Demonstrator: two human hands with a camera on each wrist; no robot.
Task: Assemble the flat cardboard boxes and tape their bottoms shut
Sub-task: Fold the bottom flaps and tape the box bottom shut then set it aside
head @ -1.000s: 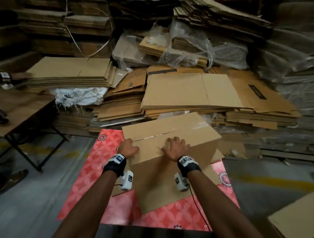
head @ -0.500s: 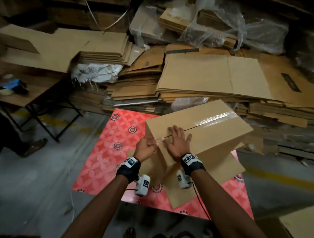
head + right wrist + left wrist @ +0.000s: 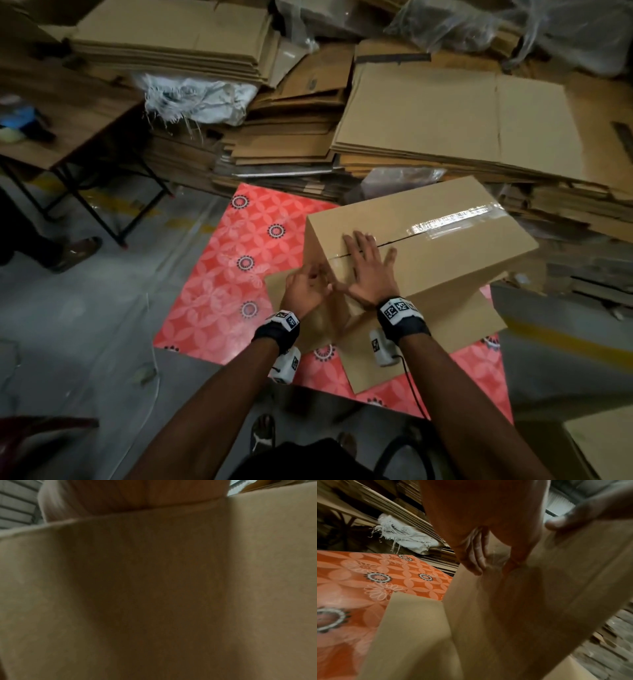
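Note:
An assembled brown cardboard box (image 3: 445, 260) stands bottom-up on a red patterned mat (image 3: 239, 274). A strip of clear tape (image 3: 455, 221) runs along its closed seam. My right hand (image 3: 368, 267) lies flat on top, fingers spread over the near-left end of the seam. My left hand (image 3: 308, 291) is curled at the box's near-left side just below the top edge. In the left wrist view its fingers (image 3: 476, 555) and thumb pinch crinkled clear tape (image 3: 494, 558) against the side wall (image 3: 522, 615). The right wrist view shows only the palm (image 3: 154, 493) above blurred cardboard (image 3: 154, 588).
Stacks of flat cardboard (image 3: 445, 113) and a white sack (image 3: 202, 99) crowd the far side. A wooden table (image 3: 68, 113) and another person's foot (image 3: 75, 251) are at the left. The box's lower flaps (image 3: 428, 342) splay on the mat. Another box (image 3: 603, 445) sits bottom right.
My left hand slid off the top seam, over the near-left edge and down the side. My right hand moved left along the seam and spread flat. The box turned a little.

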